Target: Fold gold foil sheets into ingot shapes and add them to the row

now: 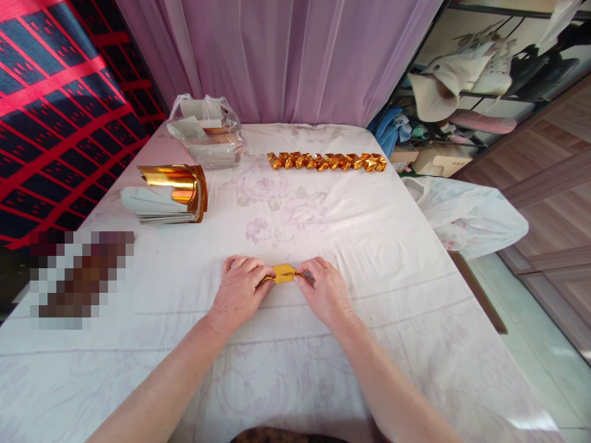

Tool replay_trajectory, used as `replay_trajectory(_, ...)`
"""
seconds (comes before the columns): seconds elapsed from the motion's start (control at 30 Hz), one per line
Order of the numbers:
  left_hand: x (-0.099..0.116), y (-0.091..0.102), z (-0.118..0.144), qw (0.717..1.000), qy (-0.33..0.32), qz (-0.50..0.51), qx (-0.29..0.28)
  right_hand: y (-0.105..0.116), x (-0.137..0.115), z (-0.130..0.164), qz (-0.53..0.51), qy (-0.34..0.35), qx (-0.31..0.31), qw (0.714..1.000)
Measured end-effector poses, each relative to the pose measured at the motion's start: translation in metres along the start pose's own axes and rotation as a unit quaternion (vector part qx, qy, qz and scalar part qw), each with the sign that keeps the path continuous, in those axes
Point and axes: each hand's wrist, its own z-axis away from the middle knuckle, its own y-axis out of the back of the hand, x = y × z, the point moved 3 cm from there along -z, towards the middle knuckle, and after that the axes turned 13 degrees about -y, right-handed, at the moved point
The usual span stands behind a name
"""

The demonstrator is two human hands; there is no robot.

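Note:
Between my two hands a small folded piece of gold paper point(285, 272) lies at the middle of the cloth-covered table point(277, 369). My left hand point(242, 286) pinches its left end, with fingers hiding that tip. At the other end, the thumb and fingers of my right hand point(325, 288) are closed on the paper. A crease or slit runs along its middle toward the right. Farther back, a row of folded shiny gold paper pieces point(327, 162) stretches to the right. To the left stands a bent stack of gold foil paper sheets point(170, 194).
A clear plastic bag point(207, 132) with more sheets stands at the back left. A blurred, pixelated patch point(83, 280) covers something at the left edge. Beyond the right edge are a white plastic bag point(475, 215) and a shelf with shoes and a hat point(436, 92). A purple curtain point(277, 61) hangs behind.

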Motion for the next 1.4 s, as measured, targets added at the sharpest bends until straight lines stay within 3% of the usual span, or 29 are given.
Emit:
replay_trajectory(0.17, -0.003, 0.001, 0.004, 1.000, -0.004, 0.016, -0.001, 0.000, 0.009, -0.003, -0.052, 0.001, -0.017, 0.999)
replay_trajectory(0.5, -0.009, 0.002, 0.013, 0.998, 0.034, -0.050, 0.034, 0.000, 0.016, 0.000, -0.061, 0.062, 0.024, 0.996)
replay_trajectory(0.83, -0.002, 0.007, 0.012, 0.998, -0.011, -0.052, 0.037, 0.002, 0.016, 0.004, -0.058, 0.134, 0.040, 0.989)
replay_trajectory(1.03, 0.002, 0.009, 0.013, 0.998, -0.038, -0.021, 0.050, 0.007, 0.022, 0.003, -0.090, 0.164, 0.018, 0.982)
replay_trajectory(1.4, 0.002, 0.012, 0.012, 0.991, -0.076, -0.088, 0.069, 0.011, 0.021, 0.000, -0.118, 0.156, 0.011, 0.981)
